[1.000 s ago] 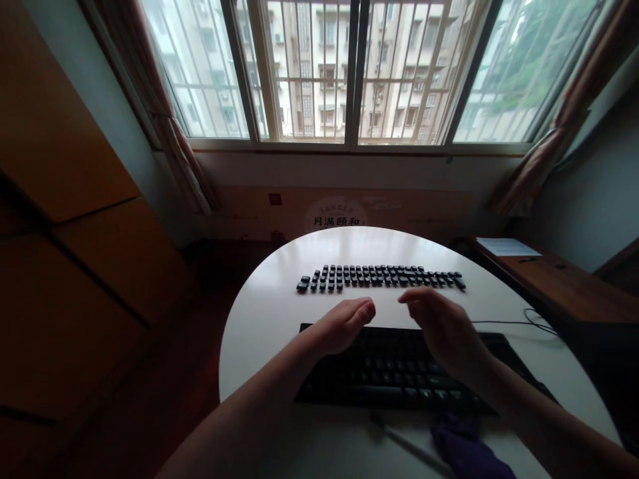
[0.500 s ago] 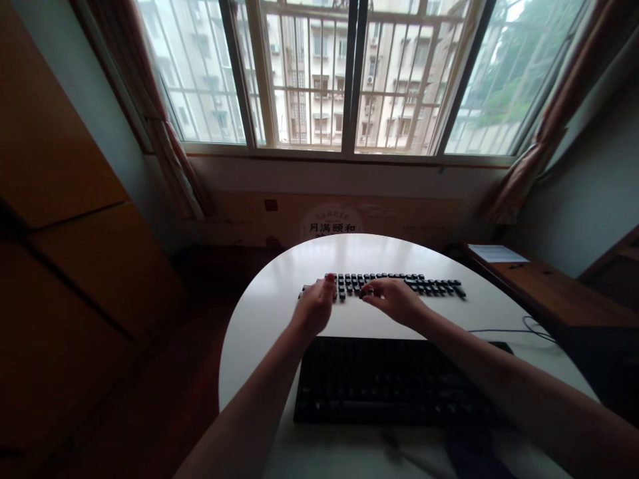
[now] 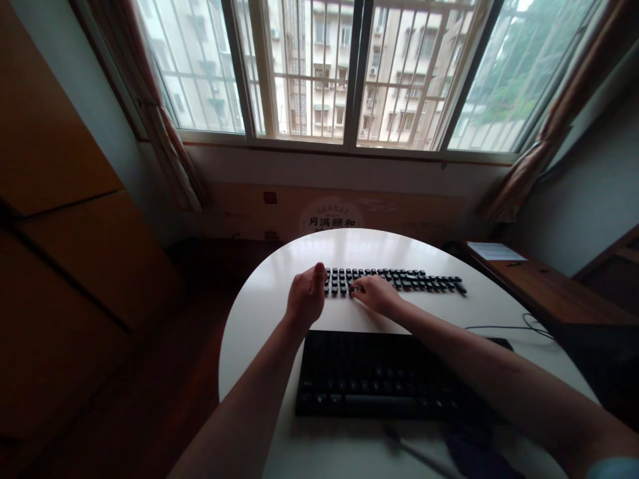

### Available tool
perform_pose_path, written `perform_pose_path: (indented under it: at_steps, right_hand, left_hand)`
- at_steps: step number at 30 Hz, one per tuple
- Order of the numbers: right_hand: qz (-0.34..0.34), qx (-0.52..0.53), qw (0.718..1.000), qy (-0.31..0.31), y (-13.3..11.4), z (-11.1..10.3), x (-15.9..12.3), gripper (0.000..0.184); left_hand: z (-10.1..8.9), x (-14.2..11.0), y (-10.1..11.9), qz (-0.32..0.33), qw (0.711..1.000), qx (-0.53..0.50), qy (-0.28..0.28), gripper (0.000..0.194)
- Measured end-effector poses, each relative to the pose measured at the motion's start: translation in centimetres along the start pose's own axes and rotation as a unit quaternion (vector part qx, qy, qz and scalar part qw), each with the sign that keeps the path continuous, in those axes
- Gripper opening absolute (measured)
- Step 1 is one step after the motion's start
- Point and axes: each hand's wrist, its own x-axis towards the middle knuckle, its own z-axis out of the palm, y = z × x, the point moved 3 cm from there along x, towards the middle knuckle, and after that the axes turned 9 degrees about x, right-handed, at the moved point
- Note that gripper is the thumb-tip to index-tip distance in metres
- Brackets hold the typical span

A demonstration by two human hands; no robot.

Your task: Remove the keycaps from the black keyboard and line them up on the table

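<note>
Rows of loose black keycaps [image 3: 399, 279] lie across the far half of a round white table [image 3: 259, 319]. My right hand [image 3: 375, 294] rests on the left part of those rows, fingertips pinched at a keycap. My left hand [image 3: 305, 299] hovers just left of the rows, fingers curled inward with the thumb raised; I cannot make out anything inside it. A black keyboard [image 3: 384, 376] lies nearer to me, under both forearms.
A dark cable [image 3: 519, 327] runs off the keyboard to the right. A purple cloth [image 3: 479, 459] and a thin tool [image 3: 414, 452] sit at the table's near edge. A wooden side desk [image 3: 549, 293] with a paper stands at right; a barred window is behind.
Both hands have reached from above the keyboard forward to the keycap rows. The right hand slid further left along the rows; the left hand curled up at their left end.
</note>
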Motion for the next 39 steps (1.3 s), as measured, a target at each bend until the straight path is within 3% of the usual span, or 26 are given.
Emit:
perform_pose_path:
  at_steps: [5, 8, 11, 13, 16, 19, 22, 26, 29, 33, 39]
  right_hand:
    - [0.006, 0.006, 1.000, 0.023, -0.2, 0.1, 0.1, 0.027]
    - [-0.002, 0.020, 0.999, 0.039, -1.1, -1.0, -0.6, 0.031]
    - [-0.080, 0.087, 0.988, 0.094, -2.6, -3.8, -3.1, 0.026]
    - [-0.140, 0.158, 0.964, 0.164, -3.3, -6.6, -5.6, 0.032]
    - [-0.116, 0.208, 0.947, 0.213, -2.8, -10.1, -9.0, 0.041]
    - [-0.074, 0.182, 0.961, 0.193, -1.3, -11.5, -9.5, 0.039]
    - [-0.059, 0.125, 0.981, 0.137, 0.0, -10.5, -6.7, 0.030]
    - [-0.043, 0.040, 0.998, 0.037, 0.9, -6.7, -1.4, 0.025]
    - [-0.026, -0.002, 1.000, -0.015, 0.9, -4.1, 1.1, 0.022]
    - [-0.034, -0.018, 0.999, -0.035, 0.6, -2.2, 2.1, 0.022]
    - [-0.048, -0.025, 0.997, -0.057, 0.8, -1.3, 2.3, 0.022]
  left_hand:
    - [0.0, -0.1, 0.4, 0.032, 0.999, -0.032, -0.016, 0.061]
    - [0.0, -0.2, 0.5, 0.042, 0.998, -0.050, -0.020, 0.060]
    - [0.2, -0.3, 0.8, 0.065, 0.995, -0.061, -0.051, 0.060]
    - [0.4, -0.4, 0.9, 0.081, 0.992, -0.060, -0.071, 0.060]
    - [0.4, -0.2, 0.6, 0.064, 0.996, -0.037, -0.052, 0.059]
    - [0.2, -0.1, -0.1, 0.017, 1.000, -0.007, 0.007, 0.056]
    - [0.0, -0.1, -0.3, -0.002, 0.999, 0.015, 0.038, 0.053]
    - [0.2, -0.2, 0.1, 0.001, 0.999, 0.033, 0.028, 0.051]
    - [0.3, -0.3, 0.2, -0.002, 0.999, 0.042, 0.016, 0.049]
    - [0.4, -0.1, -0.1, -0.001, 0.999, 0.039, 0.014, 0.048]
    - [0.3, 0.1, -0.4, 0.000, 0.999, 0.034, 0.020, 0.047]
